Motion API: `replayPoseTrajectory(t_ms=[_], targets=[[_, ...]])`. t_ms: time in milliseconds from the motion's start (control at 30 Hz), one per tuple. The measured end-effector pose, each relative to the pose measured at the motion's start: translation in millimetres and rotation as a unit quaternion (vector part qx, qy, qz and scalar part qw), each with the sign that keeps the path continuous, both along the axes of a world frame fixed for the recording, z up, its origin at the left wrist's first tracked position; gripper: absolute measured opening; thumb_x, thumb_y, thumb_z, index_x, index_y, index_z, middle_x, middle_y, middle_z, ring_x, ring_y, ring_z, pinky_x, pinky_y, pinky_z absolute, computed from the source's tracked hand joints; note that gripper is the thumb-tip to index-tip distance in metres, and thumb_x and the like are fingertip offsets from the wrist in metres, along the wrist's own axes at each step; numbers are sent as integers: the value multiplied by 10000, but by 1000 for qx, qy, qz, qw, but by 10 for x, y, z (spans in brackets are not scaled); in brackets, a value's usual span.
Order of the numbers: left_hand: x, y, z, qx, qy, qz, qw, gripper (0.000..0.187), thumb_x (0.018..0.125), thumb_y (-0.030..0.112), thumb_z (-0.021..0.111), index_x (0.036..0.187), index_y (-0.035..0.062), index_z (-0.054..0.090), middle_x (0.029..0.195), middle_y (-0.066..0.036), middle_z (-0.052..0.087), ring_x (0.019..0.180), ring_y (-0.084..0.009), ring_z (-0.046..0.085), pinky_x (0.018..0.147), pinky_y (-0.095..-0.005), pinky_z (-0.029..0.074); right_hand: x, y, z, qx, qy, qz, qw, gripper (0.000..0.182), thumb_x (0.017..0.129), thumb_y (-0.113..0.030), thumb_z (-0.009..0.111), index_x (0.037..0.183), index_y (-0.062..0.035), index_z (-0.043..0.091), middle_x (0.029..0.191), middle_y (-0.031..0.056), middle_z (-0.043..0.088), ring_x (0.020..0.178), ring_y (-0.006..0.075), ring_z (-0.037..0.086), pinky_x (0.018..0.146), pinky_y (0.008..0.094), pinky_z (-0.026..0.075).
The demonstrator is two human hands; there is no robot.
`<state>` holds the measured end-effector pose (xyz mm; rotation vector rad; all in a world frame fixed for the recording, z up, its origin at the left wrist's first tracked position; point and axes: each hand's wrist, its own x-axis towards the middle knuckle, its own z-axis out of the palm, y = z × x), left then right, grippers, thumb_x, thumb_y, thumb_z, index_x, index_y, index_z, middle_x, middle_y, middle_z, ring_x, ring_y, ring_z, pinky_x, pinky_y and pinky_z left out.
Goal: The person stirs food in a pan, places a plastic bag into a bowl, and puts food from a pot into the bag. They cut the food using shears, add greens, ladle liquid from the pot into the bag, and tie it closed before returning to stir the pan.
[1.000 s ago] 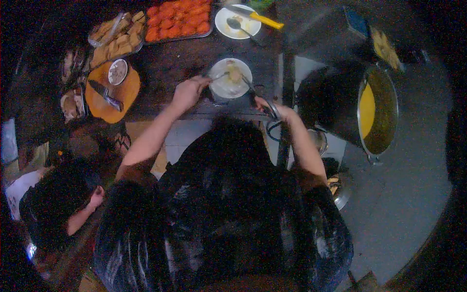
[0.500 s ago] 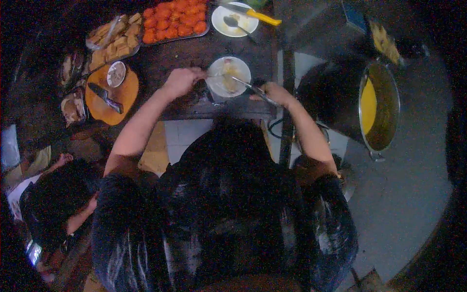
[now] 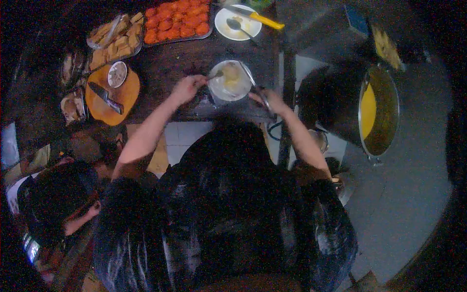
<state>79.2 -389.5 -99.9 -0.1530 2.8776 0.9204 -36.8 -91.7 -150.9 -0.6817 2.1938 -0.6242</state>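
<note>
A white plate (image 3: 224, 89) with a lump of pale food (image 3: 231, 73) sits near the front edge of the dark table (image 3: 170, 63). My left hand (image 3: 186, 88) grips a spoon (image 3: 214, 76) whose tip rests on the plate's left side. My right hand (image 3: 268, 100) holds metal tongs (image 3: 250, 78) that reach over the plate's right rim toward the food.
Farther back are a tray of orange pieces (image 3: 177, 22), a tray of brown pieces (image 3: 114, 39), a second white plate (image 3: 238, 22) with a spoon and yellow-handled knife, and an orange board (image 3: 112, 90) with a knife. A big pot (image 3: 379, 109) of yellow liquid stands right. Another person (image 3: 53, 199) crouches lower left.
The tongs swung from lying across the plate to its right rim. My left hand shifted slightly right and down with the spoon. The crouching person's raised hand lowered.
</note>
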Motion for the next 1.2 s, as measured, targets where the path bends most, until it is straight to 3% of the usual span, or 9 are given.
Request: replayPoseTrajectory(t_ms=[67, 100, 167, 433, 733, 900, 1033, 1100, 1200], targets=[[98, 69, -161, 229, -37, 60, 971, 186, 821, 202, 472, 858, 88, 614, 759, -42, 603, 681, -173, 547, 594, -297, 428, 345, 1, 190, -148, -51, -159, 975, 558, 662, -530, 596, 836, -1, 560, 804, 174, 560, 750, 260, 542, 682, 367, 412], [121, 107, -196, 229, -38, 60, 971, 186, 821, 202, 472, 858, 88, 614, 759, -42, 603, 681, -173, 547, 594, -297, 428, 439, -4, 262, -147, -52, -159, 975, 558, 662, -530, 596, 836, -1, 560, 804, 174, 560, 750, 260, 542, 682, 367, 412], [185, 284, -130, 414, -117, 136, 892, 187, 821, 194, 471, 807, 88, 625, 662, 7, 544, 568, -88, 460, 510, -233, 372, 611, 6, 378, -73, 284, -93, 952, 562, 629, -474, 649, 903, -4, 506, 841, 174, 513, 789, 315, 494, 686, 390, 399], [11, 450, 224, 383, -281, 175, 863, 158, 817, 210, 481, 824, 120, 612, 535, 51, 420, 418, -42, 331, 354, -209, 234, 498, -20, 655, 25, 434, -83, 896, 594, 548, -357, 688, 934, 17, 433, 935, 154, 438, 927, 314, 404, 776, 394, 343], [-40, 470, 4, 271, -229, 153, 922, 137, 752, 211, 554, 748, 101, 637, 575, 6, 504, 479, -99, 433, 423, -249, 339, 340, 22, 498, 87, 394, -19, 915, 394, 624, -305, 655, 876, -32, 524, 918, 108, 496, 900, 264, 488, 660, 366, 462], [-63, 405, -134, 108, -119, 39, 986, 186, 718, 212, 536, 848, 132, 641, 779, -119, 611, 723, -235, 589, 664, -349, 452, 253, 42, 471, 108, 354, 24, 929, 335, 643, -317, 638, 828, -46, 566, 884, 118, 538, 803, 280, 551, 631, 368, 476], [-110, 663, 595, -102, -135, 45, 985, 208, 729, 212, 478, 851, 149, 634, 815, -144, 600, 786, -270, 586, 683, -384, 462, 270, -63, 648, 26, 451, -25, 892, 395, 640, -406, 625, 760, -30, 614, 887, 142, 563, 764, 301, 572, 642, 374, 489], [-118, 724, 765, -183, -147, 8, 972, 229, 742, 208, 435, 840, 134, 628, 842, -131, 601, 811, -279, 579, 699, -401, 463, 228, -101, 694, 124, 291, 9, 949, 437, 643, -452, 614, 736, -25, 617, 824, 163, 592, 753, 297, 585, 664, 382, 484], [-117, 726, 791, -205, -152, 9, 967, 204, 732, 204, 459, 813, 121, 626, 831, -130, 601, 802, -277, 582, 692, -399, 465, 231, -119, 737, 143, 250, -10, 958, 428, 662, -443, 600, 721, -20, 615, 742, 173, 602, 719, 300, 593, 666, 390, 479]])
